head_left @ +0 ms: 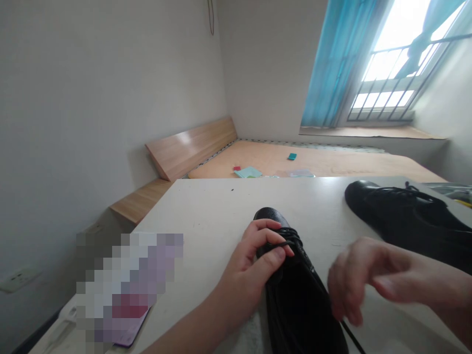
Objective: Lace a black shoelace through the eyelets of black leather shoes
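Note:
A black lace-up shoe (309,314) lies on the white table in front of me, its toe pointing away and its dark opening toward me. My left hand (254,255) rests over the shoe's lacing. Its thumb and fingers are closed on a black shoelace (282,244) near the top of the tongue. Beside the shoe's right edge is my right hand (368,280), curled and blurred by motion. A loose lace end trails below its fingertips; whether those fingers grip it I cannot tell.
Another black shoe (409,216) lies sideways at the table's right. At the left edge is a pixelated purple-and-white item (136,290). Past the white table (206,206) stands a bed (332,160) with small items on it, a wooden headboard (195,145), and a barred window with blue curtains (335,59).

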`<state>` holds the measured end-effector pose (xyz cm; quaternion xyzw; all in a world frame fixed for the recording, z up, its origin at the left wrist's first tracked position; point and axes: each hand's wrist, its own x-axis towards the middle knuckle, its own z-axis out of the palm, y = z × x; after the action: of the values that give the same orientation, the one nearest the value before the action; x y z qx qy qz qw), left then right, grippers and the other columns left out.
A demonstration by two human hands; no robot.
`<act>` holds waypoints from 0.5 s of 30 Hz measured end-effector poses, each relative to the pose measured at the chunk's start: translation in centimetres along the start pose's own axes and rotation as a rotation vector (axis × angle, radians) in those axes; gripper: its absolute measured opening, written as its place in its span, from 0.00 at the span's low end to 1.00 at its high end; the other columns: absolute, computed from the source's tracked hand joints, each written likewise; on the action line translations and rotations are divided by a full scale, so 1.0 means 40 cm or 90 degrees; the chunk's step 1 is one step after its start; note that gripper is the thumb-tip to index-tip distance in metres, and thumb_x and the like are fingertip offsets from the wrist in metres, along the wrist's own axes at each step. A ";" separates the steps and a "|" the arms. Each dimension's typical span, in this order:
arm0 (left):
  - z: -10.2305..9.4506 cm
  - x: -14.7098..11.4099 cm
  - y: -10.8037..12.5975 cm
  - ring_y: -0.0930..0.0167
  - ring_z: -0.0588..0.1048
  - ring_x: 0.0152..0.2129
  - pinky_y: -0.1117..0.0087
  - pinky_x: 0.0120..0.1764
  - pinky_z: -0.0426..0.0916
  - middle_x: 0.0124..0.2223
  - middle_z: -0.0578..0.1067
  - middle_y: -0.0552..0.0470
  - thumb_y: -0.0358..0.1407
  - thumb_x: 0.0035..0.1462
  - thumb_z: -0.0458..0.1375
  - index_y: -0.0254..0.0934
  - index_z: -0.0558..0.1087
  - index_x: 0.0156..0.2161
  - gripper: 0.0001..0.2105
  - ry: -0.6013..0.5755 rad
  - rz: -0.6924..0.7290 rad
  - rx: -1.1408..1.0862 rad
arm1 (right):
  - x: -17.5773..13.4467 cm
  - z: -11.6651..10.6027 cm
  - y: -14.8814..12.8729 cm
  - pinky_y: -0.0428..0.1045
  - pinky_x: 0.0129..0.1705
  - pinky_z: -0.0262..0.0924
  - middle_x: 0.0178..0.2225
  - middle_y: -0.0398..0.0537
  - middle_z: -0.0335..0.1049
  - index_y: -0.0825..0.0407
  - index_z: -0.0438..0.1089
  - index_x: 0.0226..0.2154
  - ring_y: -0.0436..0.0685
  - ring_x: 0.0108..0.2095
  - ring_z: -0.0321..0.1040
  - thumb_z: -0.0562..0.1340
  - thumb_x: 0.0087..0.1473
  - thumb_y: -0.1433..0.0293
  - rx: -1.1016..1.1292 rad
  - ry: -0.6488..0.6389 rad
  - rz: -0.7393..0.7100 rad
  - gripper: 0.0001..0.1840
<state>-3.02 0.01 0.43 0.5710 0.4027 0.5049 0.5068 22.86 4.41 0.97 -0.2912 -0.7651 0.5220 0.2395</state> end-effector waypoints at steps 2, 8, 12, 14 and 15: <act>-0.011 0.003 0.005 0.66 0.66 0.54 0.64 0.56 0.61 0.50 0.70 0.51 0.34 0.60 0.55 0.40 0.77 0.33 0.09 0.001 0.031 -0.069 | 0.053 0.017 -0.016 0.48 0.28 0.65 0.25 0.47 0.73 0.50 0.76 0.32 0.53 0.27 0.71 0.60 0.58 0.52 0.207 -0.018 0.030 0.20; -0.039 0.009 0.026 0.66 0.70 0.53 0.65 0.57 0.63 0.51 0.74 0.52 0.37 0.63 0.56 0.45 0.82 0.38 0.10 -0.081 0.066 -0.241 | 0.110 0.062 0.019 0.45 0.28 0.60 0.31 0.47 0.70 0.52 0.75 0.41 0.50 0.29 0.64 0.62 0.57 0.54 -0.023 0.207 0.069 0.19; -0.039 0.009 0.024 0.69 0.74 0.44 0.71 0.45 0.73 0.47 0.75 0.51 0.39 0.59 0.62 0.45 0.83 0.36 0.06 -0.117 0.034 -0.228 | 0.106 0.087 0.028 0.46 0.29 0.64 0.33 0.48 0.69 0.51 0.73 0.38 0.53 0.35 0.67 0.61 0.58 0.59 -0.111 0.235 -0.007 0.13; -0.040 0.013 0.016 0.73 0.75 0.38 0.76 0.33 0.74 0.48 0.72 0.50 0.39 0.56 0.64 0.45 0.82 0.34 0.04 -0.057 0.048 -0.209 | 0.103 0.089 0.024 0.46 0.29 0.64 0.34 0.48 0.68 0.51 0.73 0.34 0.53 0.35 0.67 0.60 0.59 0.61 -0.155 0.241 -0.032 0.11; -0.042 0.015 0.013 0.76 0.74 0.32 0.79 0.26 0.72 0.47 0.71 0.51 0.39 0.55 0.65 0.45 0.82 0.34 0.04 -0.021 0.060 -0.198 | 0.103 0.088 0.021 0.46 0.29 0.64 0.34 0.48 0.67 0.51 0.72 0.33 0.53 0.35 0.67 0.60 0.59 0.62 -0.167 0.236 -0.036 0.10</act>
<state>-4.58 0.81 1.01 0.5124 0.2840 0.5750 0.5711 17.73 5.19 -0.75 -0.3895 -0.7770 0.3489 0.3505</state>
